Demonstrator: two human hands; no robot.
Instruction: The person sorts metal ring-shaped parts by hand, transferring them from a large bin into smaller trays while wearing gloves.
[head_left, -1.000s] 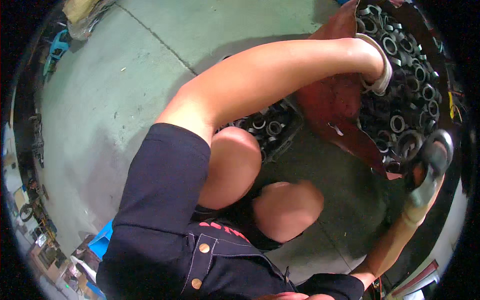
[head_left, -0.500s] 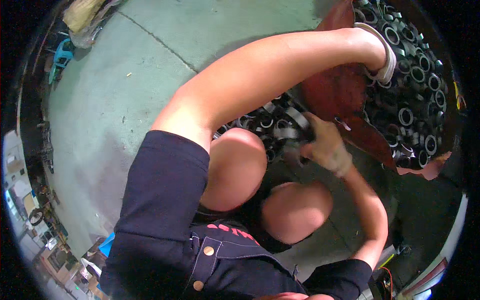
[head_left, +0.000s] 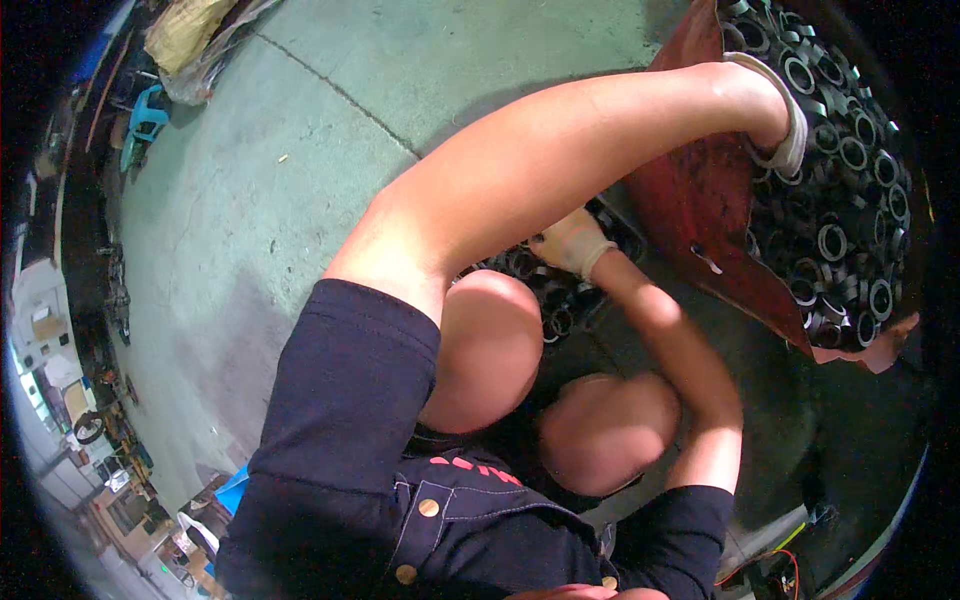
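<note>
My left arm reaches across to the upper right. Its hand, in a pale glove point(head_left: 793, 135), is bent down at the wrist by the rim of a rusty red metal bin point(head_left: 690, 205). Only the glove's cuff shows, so its fingers are hidden. Many dark metal rings point(head_left: 832, 240) fill this bin. Between my knees and the bin lies a second heap of dark rings point(head_left: 557, 318). Over that heap is my right hand point(head_left: 573, 245), also gloved, partly covered by my left forearm. Its fingers are out of sight, and whether it holds a ring cannot be made out.
My bent knees point(head_left: 490, 350) are close to the smaller heap. Green concrete floor point(head_left: 260, 200) spreads to the left. A blue plastic stool point(head_left: 147, 122) and a yellowish sack point(head_left: 185, 35) are at the far left. Cluttered shelving point(head_left: 110, 480) lines the lower left.
My right hand has moved left and away from beside the bin, over the smaller heap and partly under my left forearm. The left hand stays by the bin's rim.
</note>
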